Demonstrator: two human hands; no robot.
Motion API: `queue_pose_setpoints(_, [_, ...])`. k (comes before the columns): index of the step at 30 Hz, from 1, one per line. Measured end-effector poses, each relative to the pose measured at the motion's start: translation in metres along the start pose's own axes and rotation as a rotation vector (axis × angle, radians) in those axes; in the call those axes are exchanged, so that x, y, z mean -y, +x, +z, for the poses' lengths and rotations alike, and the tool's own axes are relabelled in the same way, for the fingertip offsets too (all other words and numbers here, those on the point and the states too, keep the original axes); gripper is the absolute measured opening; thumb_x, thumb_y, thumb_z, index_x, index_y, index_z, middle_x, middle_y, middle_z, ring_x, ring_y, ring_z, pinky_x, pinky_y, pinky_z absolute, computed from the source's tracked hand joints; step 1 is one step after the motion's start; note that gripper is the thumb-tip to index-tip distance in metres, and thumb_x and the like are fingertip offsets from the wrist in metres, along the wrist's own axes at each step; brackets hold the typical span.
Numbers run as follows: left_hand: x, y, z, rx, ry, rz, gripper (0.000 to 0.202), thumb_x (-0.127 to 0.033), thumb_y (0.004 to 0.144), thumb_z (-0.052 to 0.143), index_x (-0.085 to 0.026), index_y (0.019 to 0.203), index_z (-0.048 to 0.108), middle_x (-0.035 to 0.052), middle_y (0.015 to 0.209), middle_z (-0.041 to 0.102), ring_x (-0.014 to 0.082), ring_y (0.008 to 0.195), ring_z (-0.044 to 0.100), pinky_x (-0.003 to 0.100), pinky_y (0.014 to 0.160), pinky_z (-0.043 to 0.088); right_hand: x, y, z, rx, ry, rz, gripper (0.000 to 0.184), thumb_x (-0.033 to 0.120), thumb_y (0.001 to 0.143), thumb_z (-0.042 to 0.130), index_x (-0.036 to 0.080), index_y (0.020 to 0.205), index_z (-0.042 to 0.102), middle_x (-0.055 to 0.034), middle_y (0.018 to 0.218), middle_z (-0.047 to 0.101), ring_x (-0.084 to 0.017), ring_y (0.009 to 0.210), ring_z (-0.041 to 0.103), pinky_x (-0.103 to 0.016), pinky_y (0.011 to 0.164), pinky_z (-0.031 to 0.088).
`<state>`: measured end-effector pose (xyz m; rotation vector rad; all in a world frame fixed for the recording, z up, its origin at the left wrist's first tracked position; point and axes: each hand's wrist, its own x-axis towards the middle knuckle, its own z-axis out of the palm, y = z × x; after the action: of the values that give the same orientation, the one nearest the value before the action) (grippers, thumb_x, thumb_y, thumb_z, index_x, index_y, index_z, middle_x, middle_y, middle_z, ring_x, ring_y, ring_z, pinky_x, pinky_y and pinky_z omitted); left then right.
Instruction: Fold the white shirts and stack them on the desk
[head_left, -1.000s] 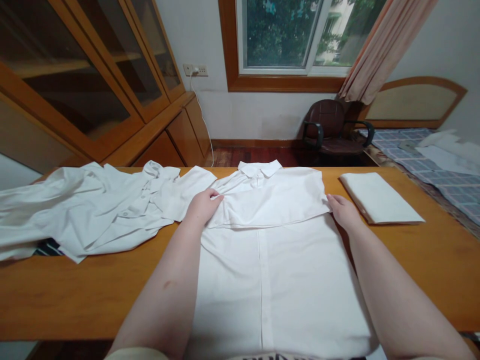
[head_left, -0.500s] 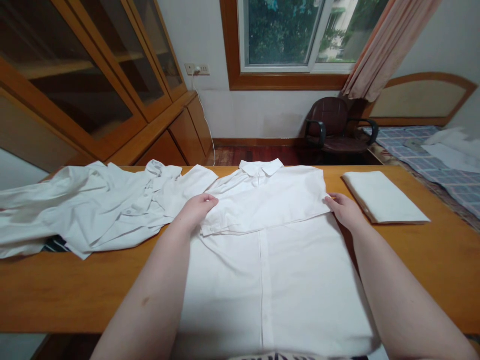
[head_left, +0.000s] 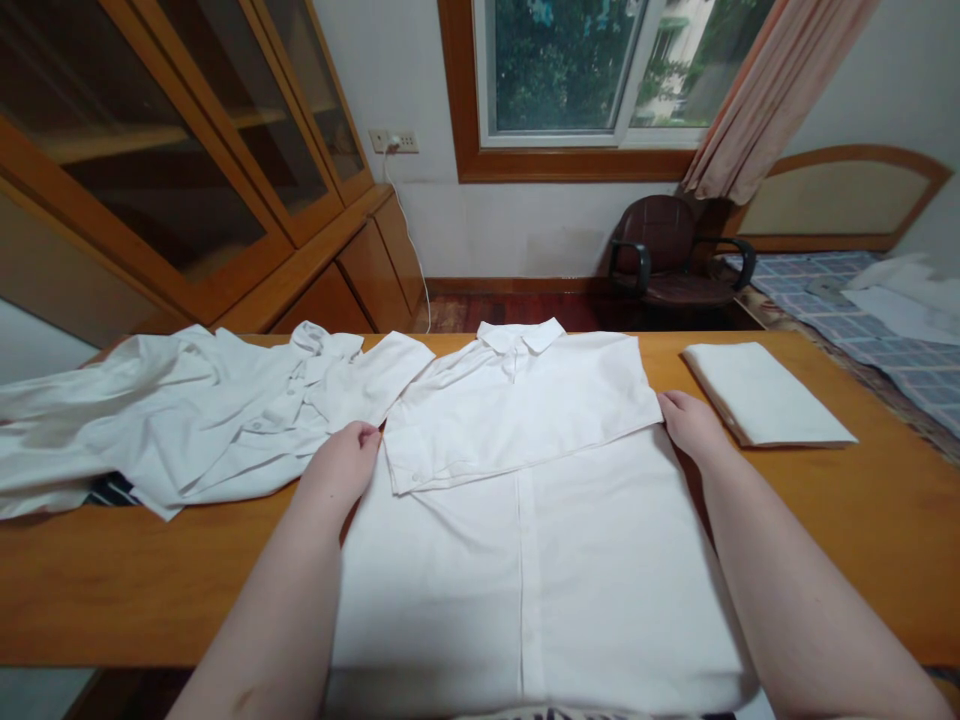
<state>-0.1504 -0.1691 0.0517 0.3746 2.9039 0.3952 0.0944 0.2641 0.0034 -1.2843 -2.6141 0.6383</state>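
A white collared shirt lies front up on the wooden table, its collar at the far edge and its lower part towards me. Its sleeves are laid across the chest in a wide band. My left hand is closed, thumb and fingers pinching the shirt's left edge near a buttoned cuff. On the other side, my right hand pinches the band's right end. The shirt's bottom hem is partly hidden at the lower frame edge.
Rumpled white shirts lie on the table's left, touching the spread shirt. A neatly folded white garment rests at the right on the wooden table. Beyond stand a brown armchair, a bed and a glass-fronted cabinet.
My left hand has moved left and towards me, drawing the shirt's left edge and cuff outward. My right hand has shifted slightly to the right, still pinching its end.
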Motion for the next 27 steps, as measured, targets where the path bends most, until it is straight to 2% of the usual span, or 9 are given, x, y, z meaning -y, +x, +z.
queue_pose_setpoints(4, [0.01, -0.001, 0.006, 0.066, 0.096, -0.05, 0.029, -0.04, 0.082, 0.041, -0.02, 0.089, 0.061, 0.0117, 0.092, 0.07, 0.0289, 0.085, 0.064, 0.033, 0.066, 0.042, 0.007, -0.003, -0.004, 0.037, -0.053, 0.02, 0.033, 0.041, 0.086, 0.041, 0.019, 0.086, 0.065, -0.0109, 0.091, 0.07, -0.024, 0.085, 0.061, -0.027, 0.066, 0.039])
queue_pose_setpoints(7, [0.011, -0.003, 0.011, 0.122, 0.105, 0.017, 0.023, -0.041, 0.077, 0.047, -0.022, 0.075, 0.06, 0.0099, 0.084, 0.07, 0.0278, 0.081, 0.064, 0.031, 0.064, 0.041, 0.009, -0.005, -0.005, 0.082, -0.077, -0.007, 0.033, 0.043, 0.086, 0.042, 0.019, 0.08, 0.064, -0.0099, 0.085, 0.069, -0.023, 0.079, 0.061, -0.027, 0.061, 0.038])
queue_pose_setpoints(9, [0.012, -0.004, 0.012, 0.125, 0.105, 0.053, 0.021, -0.039, 0.077, 0.048, -0.022, 0.068, 0.057, 0.0086, 0.079, 0.069, 0.0263, 0.078, 0.063, 0.03, 0.062, 0.04, 0.009, -0.004, -0.004, 0.106, -0.127, -0.029, 0.029, 0.039, 0.085, 0.043, 0.019, 0.079, 0.064, -0.0098, 0.083, 0.069, -0.022, 0.077, 0.061, -0.027, 0.06, 0.037])
queue_pose_setpoints(12, [0.015, -0.006, 0.01, 0.126, 0.076, 0.039, 0.024, -0.042, 0.077, 0.048, -0.022, 0.065, 0.055, 0.0066, 0.073, 0.068, 0.0241, 0.071, 0.062, 0.029, 0.059, 0.038, 0.008, -0.001, 0.0, 0.105, -0.219, -0.03, 0.026, 0.032, 0.085, 0.042, 0.019, 0.082, 0.065, -0.011, 0.084, 0.069, -0.023, 0.077, 0.061, -0.028, 0.06, 0.036])
queue_pose_setpoints(18, [0.025, -0.007, 0.011, 0.158, 0.058, 0.006, 0.028, -0.047, 0.078, 0.047, -0.022, 0.069, 0.053, 0.0057, 0.075, 0.067, 0.0227, 0.071, 0.062, 0.028, 0.059, 0.038, 0.01, -0.001, 0.0, 0.07, -0.226, -0.01, 0.03, 0.034, 0.086, 0.04, 0.018, 0.086, 0.066, -0.0121, 0.086, 0.069, -0.023, 0.079, 0.062, -0.028, 0.06, 0.037])
queue_pose_setpoints(22, [0.03, -0.003, 0.019, 0.18, 0.147, -0.028, 0.031, -0.05, 0.079, 0.046, -0.021, 0.074, 0.054, 0.0078, 0.078, 0.067, 0.025, 0.074, 0.063, 0.03, 0.061, 0.039, 0.013, -0.006, -0.007, 0.132, -0.131, -0.012, 0.034, 0.043, 0.086, 0.041, 0.019, 0.08, 0.065, -0.0098, 0.083, 0.069, -0.023, 0.077, 0.061, -0.028, 0.059, 0.037])
queue_pose_setpoints(24, [0.028, -0.005, 0.019, 0.191, 0.204, -0.029, 0.031, -0.049, 0.08, 0.045, -0.02, 0.082, 0.056, 0.0104, 0.084, 0.067, 0.027, 0.079, 0.063, 0.032, 0.063, 0.041, 0.014, -0.007, -0.008, 0.163, -0.132, -0.018, 0.035, 0.044, 0.086, 0.041, 0.019, 0.079, 0.065, -0.0099, 0.083, 0.069, -0.023, 0.078, 0.061, -0.028, 0.06, 0.037])
queue_pose_setpoints(27, [0.015, -0.014, 0.008, 0.143, 0.316, -0.052, 0.036, -0.045, 0.08, 0.046, -0.016, 0.098, 0.057, 0.0164, 0.099, 0.066, 0.0324, 0.091, 0.063, 0.036, 0.068, 0.043, 0.014, -0.006, -0.007, 0.177, -0.162, -0.028, 0.034, 0.042, 0.086, 0.041, 0.019, 0.082, 0.066, -0.0106, 0.086, 0.069, -0.024, 0.079, 0.061, -0.028, 0.061, 0.037])
